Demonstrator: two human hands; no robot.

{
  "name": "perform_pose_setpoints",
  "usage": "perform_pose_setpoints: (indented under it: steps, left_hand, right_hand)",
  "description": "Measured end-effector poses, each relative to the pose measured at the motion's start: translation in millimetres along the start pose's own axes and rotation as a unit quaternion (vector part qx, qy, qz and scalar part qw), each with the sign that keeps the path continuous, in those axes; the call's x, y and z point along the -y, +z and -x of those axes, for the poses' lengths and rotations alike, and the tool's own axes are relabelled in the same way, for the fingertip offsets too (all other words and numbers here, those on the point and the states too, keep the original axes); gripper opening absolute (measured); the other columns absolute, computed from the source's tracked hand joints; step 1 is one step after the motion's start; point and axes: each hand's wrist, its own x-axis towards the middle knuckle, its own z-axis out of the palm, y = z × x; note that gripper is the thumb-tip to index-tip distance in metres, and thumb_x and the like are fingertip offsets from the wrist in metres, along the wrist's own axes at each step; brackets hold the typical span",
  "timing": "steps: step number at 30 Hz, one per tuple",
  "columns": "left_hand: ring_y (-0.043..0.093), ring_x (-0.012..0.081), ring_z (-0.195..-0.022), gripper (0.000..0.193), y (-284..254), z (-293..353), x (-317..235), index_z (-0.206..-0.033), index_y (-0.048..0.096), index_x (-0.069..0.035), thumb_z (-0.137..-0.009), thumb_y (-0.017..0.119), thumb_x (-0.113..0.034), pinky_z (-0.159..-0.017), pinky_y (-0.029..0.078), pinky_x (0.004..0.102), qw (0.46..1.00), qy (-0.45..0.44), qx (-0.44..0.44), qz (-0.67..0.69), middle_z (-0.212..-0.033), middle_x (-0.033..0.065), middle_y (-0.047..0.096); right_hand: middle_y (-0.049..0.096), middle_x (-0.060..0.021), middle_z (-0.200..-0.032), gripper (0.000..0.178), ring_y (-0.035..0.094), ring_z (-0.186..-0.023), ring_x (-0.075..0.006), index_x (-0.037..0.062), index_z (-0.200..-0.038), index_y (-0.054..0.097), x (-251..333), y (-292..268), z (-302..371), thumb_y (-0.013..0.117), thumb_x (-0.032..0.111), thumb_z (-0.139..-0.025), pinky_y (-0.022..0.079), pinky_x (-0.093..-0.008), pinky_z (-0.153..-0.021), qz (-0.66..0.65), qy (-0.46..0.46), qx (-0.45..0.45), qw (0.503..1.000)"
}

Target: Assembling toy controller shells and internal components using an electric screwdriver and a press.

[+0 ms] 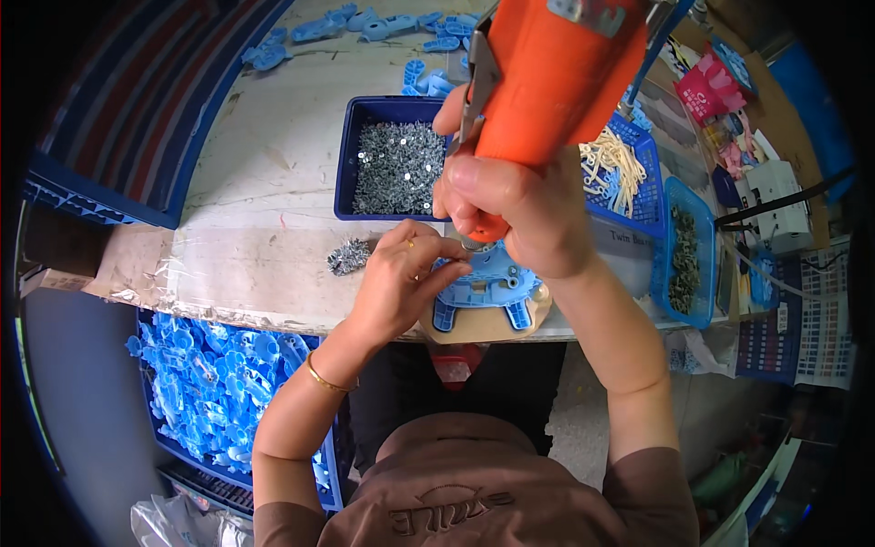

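Note:
My right hand (519, 196) is wrapped round an orange power screwdriver (547, 91), held upright with its lower end over a light-blue plastic part (489, 290). That part lies on a tan board (456, 330) at the table's near edge, two stubby legs pointing toward me. At the part's left side is my left hand (406, 273), thumb and forefinger drawn together by the driver's lower end. Whatever those fingers hold is too small to tell. The right hand and the driver hide some of the blue part's far side.
A dark-blue bin of screws (396, 169) stands beyond my left hand, with a small screw pile (348, 257) nearby. Right are a basket of cream and blue pieces (620, 173) and a blue tray of small hardware (684, 264). A crate of blue parts (223, 383) sits lower left.

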Motion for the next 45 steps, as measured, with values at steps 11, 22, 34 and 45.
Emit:
perform_pose_setpoints:
  steps: [11, 22, 34, 45]
  left_hand:
    - [0.059, 0.0245, -0.083, 0.014, 1, 0, 0, -0.089, 0.069, -0.006, -0.078, 0.073, -0.014, -0.079, 0.044, 0.0372, 0.998, 0.012, 0.027, -0.061, -0.078, 0.0064, 0.064]
    - [0.059, 0.0243, -0.087, 0.011, -2, 1, -4, -0.089, 0.07, -0.009, -0.079, 0.072, -0.014, -0.082, 0.043, 0.0376, 0.997, -0.002, 0.039, -0.068, -0.081, 0.0058, 0.065]
    - [0.056, 0.028, -0.086, 0.012, -4, 8, 5, -0.093, 0.07, -0.006, -0.082, 0.069, -0.012, -0.078, 0.044, 0.0392, 0.993, -0.014, 0.093, 0.066, -0.091, 0.0084, 0.065]
    - [0.056, 0.0274, -0.092, 0.019, -1, 5, 5, -0.084, 0.068, -0.008, -0.073, 0.077, -0.02, -0.086, 0.041, 0.0396, 0.99, 0.041, 0.06, -0.119, -0.086, 0.0068, 0.066]
  right_hand:
    - [0.053, -0.007, -0.059, 0.034, 0.053, -0.048, -0.0123, -0.0044, -0.104, 0.052, -4, -2, 4, 0.06, 0.012, -0.075, 0.05, -0.0287, -0.053, 0.009, 0.003, 0.013, 1.0]
    - [0.055, -0.0062, -0.061, 0.036, 0.054, -0.05, -0.0114, -0.0044, -0.104, 0.052, -11, -4, 2, 0.062, 0.016, -0.076, 0.05, -0.0267, -0.054, 0.005, -0.023, 0.034, 0.999]
    - [0.054, -0.0066, -0.06, 0.036, 0.053, -0.049, -0.0126, -0.0041, -0.105, 0.051, -19, -6, 18, 0.06, 0.013, -0.075, 0.05, -0.0299, -0.054, -0.032, 0.041, 0.026, 0.998]
    - [0.053, -0.0063, -0.058, 0.037, 0.052, -0.047, -0.0127, -0.0045, -0.103, 0.051, -13, -4, 13, 0.061, 0.014, -0.072, 0.049, -0.0284, -0.052, -0.016, 0.013, 0.026, 0.999]
